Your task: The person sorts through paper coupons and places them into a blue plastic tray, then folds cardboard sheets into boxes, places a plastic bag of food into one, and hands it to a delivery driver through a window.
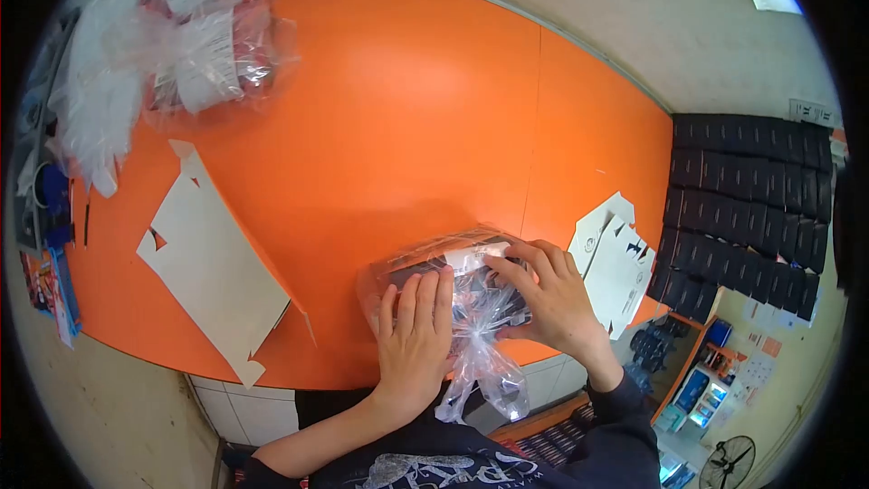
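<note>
A clear plastic bag (480,308) with dark contents lies at the front edge of the orange table, its neck tied in a knot and its loose ends hanging toward my body. Across the bag's left part, my left hand (412,335) rests flat with its fingers stretched out. From the right, my right hand (552,299) lies over the bag, fingers spread and bent, the fingertips touching a white label (471,258) on top. What exactly the bag contains is blurred by the plastic.
On the orange table (407,109) lie a white card sheet (213,258) at left and white cut cards (615,267) at right. Plastic-wrapped packages (208,54) occupy the back left corner. Black boxes (747,208) are stacked in rows at right. A fan (729,462) stands beyond.
</note>
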Tool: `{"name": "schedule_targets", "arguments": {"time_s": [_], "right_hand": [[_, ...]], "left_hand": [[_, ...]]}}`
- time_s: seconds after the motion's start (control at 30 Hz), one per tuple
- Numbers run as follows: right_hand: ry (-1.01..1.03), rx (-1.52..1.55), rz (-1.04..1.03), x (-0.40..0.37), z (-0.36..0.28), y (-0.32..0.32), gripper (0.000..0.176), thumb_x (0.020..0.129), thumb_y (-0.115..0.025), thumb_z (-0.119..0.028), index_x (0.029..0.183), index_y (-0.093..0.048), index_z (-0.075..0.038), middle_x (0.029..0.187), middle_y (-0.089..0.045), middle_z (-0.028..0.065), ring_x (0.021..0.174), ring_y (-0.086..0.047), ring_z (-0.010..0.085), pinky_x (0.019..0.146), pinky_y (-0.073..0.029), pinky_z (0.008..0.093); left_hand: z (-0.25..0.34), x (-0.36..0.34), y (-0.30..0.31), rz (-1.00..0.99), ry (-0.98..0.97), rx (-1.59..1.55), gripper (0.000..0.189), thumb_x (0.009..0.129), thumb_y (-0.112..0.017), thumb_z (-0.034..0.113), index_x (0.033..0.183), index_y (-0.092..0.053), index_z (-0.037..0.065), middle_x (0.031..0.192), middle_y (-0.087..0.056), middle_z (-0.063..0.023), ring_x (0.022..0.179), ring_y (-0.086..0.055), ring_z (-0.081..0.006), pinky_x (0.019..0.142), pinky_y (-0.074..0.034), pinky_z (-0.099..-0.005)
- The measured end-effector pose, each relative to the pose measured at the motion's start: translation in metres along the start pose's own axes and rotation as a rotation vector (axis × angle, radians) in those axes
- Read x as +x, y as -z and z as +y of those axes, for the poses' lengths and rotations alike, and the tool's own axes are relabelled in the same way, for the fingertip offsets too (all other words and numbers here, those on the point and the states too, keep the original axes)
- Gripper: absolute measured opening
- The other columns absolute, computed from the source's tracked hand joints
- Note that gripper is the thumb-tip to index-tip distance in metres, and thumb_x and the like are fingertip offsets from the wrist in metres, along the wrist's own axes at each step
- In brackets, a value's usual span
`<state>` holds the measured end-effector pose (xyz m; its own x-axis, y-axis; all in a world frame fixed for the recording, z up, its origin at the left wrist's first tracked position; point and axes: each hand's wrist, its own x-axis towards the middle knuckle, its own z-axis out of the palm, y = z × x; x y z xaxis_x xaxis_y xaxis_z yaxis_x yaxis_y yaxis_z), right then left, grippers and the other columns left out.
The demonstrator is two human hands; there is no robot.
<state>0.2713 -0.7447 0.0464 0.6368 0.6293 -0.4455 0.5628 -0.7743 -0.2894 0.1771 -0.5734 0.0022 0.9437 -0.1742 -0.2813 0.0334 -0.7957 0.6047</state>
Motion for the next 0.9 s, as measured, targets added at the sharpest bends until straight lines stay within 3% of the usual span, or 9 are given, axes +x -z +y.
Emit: {"name": "schedule_targets", "arguments": {"time_s": [0.23,0.53,0.73,0.83,0.9], "right_hand": [[0.079,-0.018,0.035,0.013,0.004,-0.007,0.07,0.045,-0.08,-0.024,0.106,-0.048,-0.012,0.102,-0.046,0.0066,0.102,-0.043,0.027,0.082,-0.035,0.0372],[0.137,0.08,0.282,-0.005,0.016,-0.037,0.037,0.059,-0.066,-0.014,0.094,-0.055,-0.013,0.091,-0.044,0.0055,0.091,-0.044,0.0262,0.08,-0.037,0.039],[0.154,0.222,0.287,-0.02,0.024,-0.048,0.03,0.056,-0.069,-0.014,0.083,-0.059,-0.025,0.09,-0.041,0.0033,0.095,-0.04,0.0271,0.081,-0.038,0.044],[0.186,0.281,0.377,-0.024,0.027,-0.059,0.031,0.054,-0.071,-0.015,0.079,-0.059,-0.029,0.093,-0.042,0.0021,0.097,-0.038,0.0263,0.083,-0.038,0.0461],[0.204,0.31,0.398,-0.023,0.027,-0.058,0.032,0.053,-0.072,-0.015,0.078,-0.059,-0.03,0.094,-0.042,0.0016,0.098,-0.038,0.026,0.084,-0.038,0.047]], "left_hand": [[0.005,0.005,0.008,-0.029,0.029,-0.07,0.086,0.051,-0.081,0.022,0.122,-0.036,0.002,0.116,-0.036,-0.0152,0.109,-0.034,-0.0329,0.095,-0.024,-0.0469],[0.009,-0.02,-0.021,0.183,-0.009,-0.006,0.084,0.05,-0.082,0.025,0.119,-0.038,0.005,0.111,-0.032,-0.0105,0.108,-0.029,-0.0302,0.092,-0.026,-0.0445],[0.007,-0.03,-0.025,0.162,-0.043,0.113,0.068,0.054,-0.08,0.027,0.114,-0.049,0.02,0.108,-0.031,-0.0077,0.107,-0.027,-0.0297,0.091,-0.026,-0.0456],[0.01,-0.035,-0.024,0.146,0.035,0.08,0.056,0.064,-0.073,0.022,0.113,-0.05,0.037,0.106,-0.032,-0.0014,0.105,-0.032,-0.0219,0.094,-0.026,-0.0413],[0.011,-0.035,-0.024,0.146,0.047,0.057,0.055,0.065,-0.073,0.024,0.112,-0.049,0.04,0.106,-0.031,-0.0009,0.106,-0.031,-0.0216,0.094,-0.024,-0.0415]]}}
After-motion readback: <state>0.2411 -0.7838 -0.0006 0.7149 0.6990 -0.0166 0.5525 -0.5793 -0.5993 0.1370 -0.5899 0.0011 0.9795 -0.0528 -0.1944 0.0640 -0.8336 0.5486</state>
